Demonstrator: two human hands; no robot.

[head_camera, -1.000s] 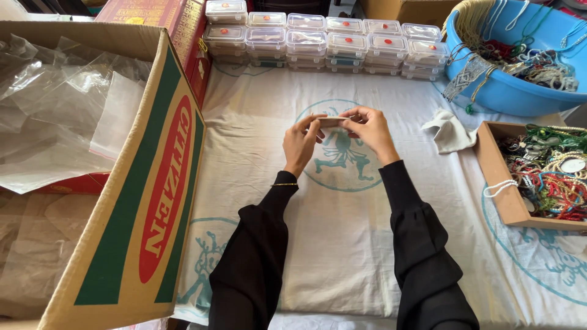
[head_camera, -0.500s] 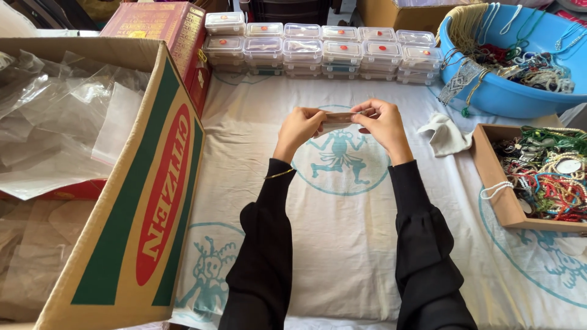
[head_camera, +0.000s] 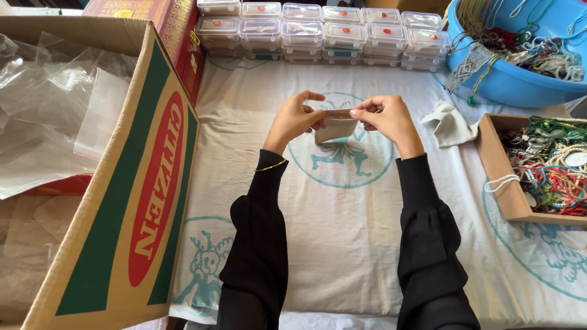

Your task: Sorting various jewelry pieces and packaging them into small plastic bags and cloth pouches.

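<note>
A large cardboard carton [head_camera: 122,183] stands open at left, its side bearing a red oval label on green. Clear lidded plastic boxes [head_camera: 318,30] with red dots sit stacked in rows at the far edge. A red box [head_camera: 165,18] lies behind the carton.

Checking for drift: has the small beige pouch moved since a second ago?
No, barely. The beige pouch is still held between the left hand and right hand, over the top of the round teal print on the cloth; it only hangs more open.

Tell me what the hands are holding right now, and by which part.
Both hands hold a small beige pouch above the cloth: the left hand pinches its top left corner, the right hand its top right corner, with fingers and thumbs.
</note>
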